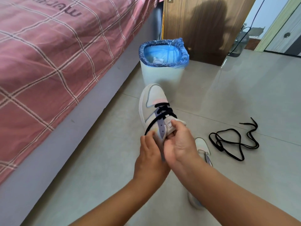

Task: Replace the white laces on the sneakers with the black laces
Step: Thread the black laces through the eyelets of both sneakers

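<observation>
Here, white sneaker (152, 103) half-laced with black lace (164, 110).

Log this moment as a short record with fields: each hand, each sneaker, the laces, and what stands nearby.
left hand: grips the held sneaker's side
right hand: grips its tongue
held sneaker: partly laced in black
black lace: crossed through the lower eyelets
second sneaker: on the floor, mostly hidden by the right arm
spare black lace: loose on the floor
bin: blue liner, beside the bed
</observation>
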`<act>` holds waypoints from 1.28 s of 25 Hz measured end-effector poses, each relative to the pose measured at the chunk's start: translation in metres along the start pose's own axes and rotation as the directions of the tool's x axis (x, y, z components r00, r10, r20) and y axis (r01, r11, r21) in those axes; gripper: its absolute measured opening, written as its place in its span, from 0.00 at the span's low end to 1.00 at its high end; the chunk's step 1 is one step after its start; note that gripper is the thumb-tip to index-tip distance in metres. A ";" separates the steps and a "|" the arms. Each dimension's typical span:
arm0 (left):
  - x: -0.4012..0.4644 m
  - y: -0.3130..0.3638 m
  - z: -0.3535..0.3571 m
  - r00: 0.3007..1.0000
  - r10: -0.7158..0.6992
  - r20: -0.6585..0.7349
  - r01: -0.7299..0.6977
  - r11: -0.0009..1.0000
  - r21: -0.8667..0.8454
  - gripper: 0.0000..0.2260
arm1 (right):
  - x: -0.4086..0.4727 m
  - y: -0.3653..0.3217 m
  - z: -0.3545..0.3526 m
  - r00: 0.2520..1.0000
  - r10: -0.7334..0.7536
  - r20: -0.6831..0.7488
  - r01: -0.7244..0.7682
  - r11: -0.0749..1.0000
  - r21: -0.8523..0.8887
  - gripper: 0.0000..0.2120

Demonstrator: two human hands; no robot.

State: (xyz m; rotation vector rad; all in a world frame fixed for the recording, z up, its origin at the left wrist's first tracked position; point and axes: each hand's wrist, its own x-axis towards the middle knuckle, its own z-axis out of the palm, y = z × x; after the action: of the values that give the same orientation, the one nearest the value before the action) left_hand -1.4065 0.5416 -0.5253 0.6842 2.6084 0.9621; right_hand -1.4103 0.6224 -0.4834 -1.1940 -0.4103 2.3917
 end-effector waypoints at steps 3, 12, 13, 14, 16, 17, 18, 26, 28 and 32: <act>0.024 -0.011 -0.007 0.994 -0.042 -0.101 0.035 0.997 -0.066 0.19 | -0.002 0.010 -0.006 0.999 0.045 0.020 -0.046 0.999 0.025 0.14; 0.048 -0.055 -0.035 0.847 0.520 -0.111 -0.410 0.772 0.486 0.18 | 0.019 -0.043 -0.034 0.576 -0.276 0.769 0.692 -0.336 -0.639 0.04; 0.045 -0.055 -0.035 0.822 0.558 -0.110 -0.436 0.743 0.508 0.19 | 0.027 -0.039 -0.030 0.504 -0.210 0.837 0.688 -0.488 -0.537 0.07; 0.043 -0.054 -0.034 0.803 0.585 -0.112 -0.457 0.725 0.515 0.19 | 0.035 -0.034 -0.026 0.488 -0.145 0.860 0.657 -0.588 -0.472 0.10; 0.040 -0.051 -0.031 0.778 0.616 -0.122 -0.478 0.707 0.521 0.17 | 0.043 -0.023 -0.019 0.547 -0.082 0.833 0.576 -0.686 -0.445 0.12; 0.039 -0.049 -0.031 0.773 0.622 -0.126 -0.478 0.701 0.529 0.16 | 0.044 -0.019 -0.018 0.576 -0.065 0.815 0.551 -0.706 -0.445 0.12; 0.038 -0.049 -0.031 0.768 0.628 -0.126 -0.479 0.694 0.538 0.15 | 0.046 -0.015 -0.017 0.599 -0.046 0.799 0.526 -0.730 -0.437 0.12; 0.036 -0.055 -0.027 0.803 0.593 -0.053 -0.454 0.667 0.590 0.13 | 0.050 -0.003 -0.013 0.776 0.034 0.630 0.382 -0.820 -0.426 0.11; 0.035 -0.058 -0.026 0.803 0.594 -0.037 -0.459 0.657 0.598 0.13 | 0.051 0.001 -0.017 0.800 0.055 0.597 0.355 -0.846 -0.398 0.09; 0.034 -0.063 -0.021 0.818 0.575 0.004 -0.459 0.647 0.609 0.15 | 0.055 0.003 -0.017 0.906 0.060 0.418 0.356 -0.642 -0.679 0.05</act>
State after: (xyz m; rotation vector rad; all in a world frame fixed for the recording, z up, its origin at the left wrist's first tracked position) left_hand -1.4649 0.5062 -0.5549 1.6555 2.9543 0.2933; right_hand -1.4271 0.6484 -0.5321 -0.8373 -3.2514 0.8054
